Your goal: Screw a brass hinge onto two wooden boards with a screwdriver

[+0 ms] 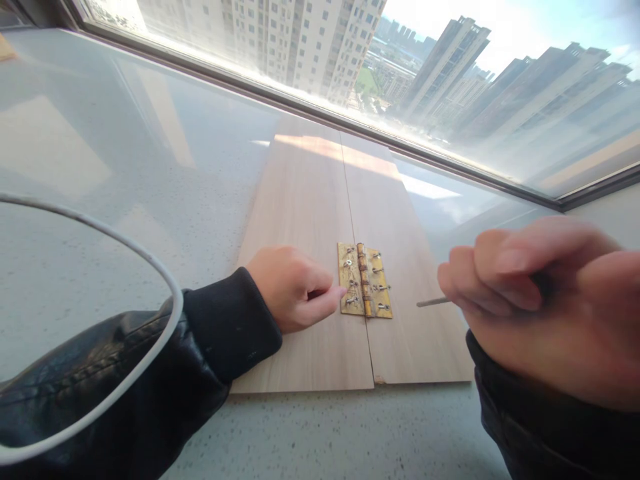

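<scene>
Two pale wooden boards (300, 200) lie side by side, a thin seam between them. Across the seam rests a worn yellow-brown hinge (366, 283), with several screws standing in its two leaves. My left hand (295, 290) is closed at the hinge's left edge, thumb near the lower left screws; what its fingers hold, if anything, is hidden. My right hand (530, 300) is raised at the right, wrapped round a screwdriver, whose thin metal shaft (433, 303) points left toward the hinge without touching it. The handle is mostly hidden in the fist.
The boards lie on a speckled pale countertop (310, 433) beside a window frame (240, 93), with tall buildings outside. A white cable (150, 260) curves across the left side, in front of my left sleeve.
</scene>
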Motion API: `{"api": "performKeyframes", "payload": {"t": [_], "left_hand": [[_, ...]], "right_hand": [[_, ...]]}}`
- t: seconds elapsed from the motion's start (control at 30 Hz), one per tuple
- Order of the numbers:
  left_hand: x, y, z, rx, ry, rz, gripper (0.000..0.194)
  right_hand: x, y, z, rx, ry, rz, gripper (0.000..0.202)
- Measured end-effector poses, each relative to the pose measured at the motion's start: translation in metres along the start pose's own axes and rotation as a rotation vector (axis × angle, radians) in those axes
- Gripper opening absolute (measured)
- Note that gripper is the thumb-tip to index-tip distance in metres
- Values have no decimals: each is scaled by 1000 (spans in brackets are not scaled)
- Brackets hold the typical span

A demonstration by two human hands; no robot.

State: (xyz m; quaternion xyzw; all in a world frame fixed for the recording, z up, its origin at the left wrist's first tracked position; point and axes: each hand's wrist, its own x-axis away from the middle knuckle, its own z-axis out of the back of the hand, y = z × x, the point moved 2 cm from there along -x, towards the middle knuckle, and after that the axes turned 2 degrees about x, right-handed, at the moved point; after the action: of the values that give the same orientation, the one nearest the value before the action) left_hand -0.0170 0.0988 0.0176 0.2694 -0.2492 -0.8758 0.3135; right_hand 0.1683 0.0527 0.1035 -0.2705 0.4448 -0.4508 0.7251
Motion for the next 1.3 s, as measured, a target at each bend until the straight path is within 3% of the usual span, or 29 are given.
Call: {"api": "performKeyframes", "payload": {"t": [0.1, 0.33, 0.7, 1.1, 1.3], "left_hand": [[0, 0, 0, -2, -3, 4, 43], [1, 0, 0, -10, 19, -26, 43], [1, -1, -1, -15, 12, -19, 43], [0, -1, -1, -19, -3, -28, 43], [0, -1, -1, -20, 17, -48, 43]], "right_hand": [[-4, -7, -10, -428, 99, -70, 37], [-9, -9, -47, -504, 150, -82, 37], [-10, 0, -51, -625, 196, -84, 32], [-10, 1, -51, -536, 139, -76, 30], [-4, -1, -44, -238, -73, -101, 3]]}}
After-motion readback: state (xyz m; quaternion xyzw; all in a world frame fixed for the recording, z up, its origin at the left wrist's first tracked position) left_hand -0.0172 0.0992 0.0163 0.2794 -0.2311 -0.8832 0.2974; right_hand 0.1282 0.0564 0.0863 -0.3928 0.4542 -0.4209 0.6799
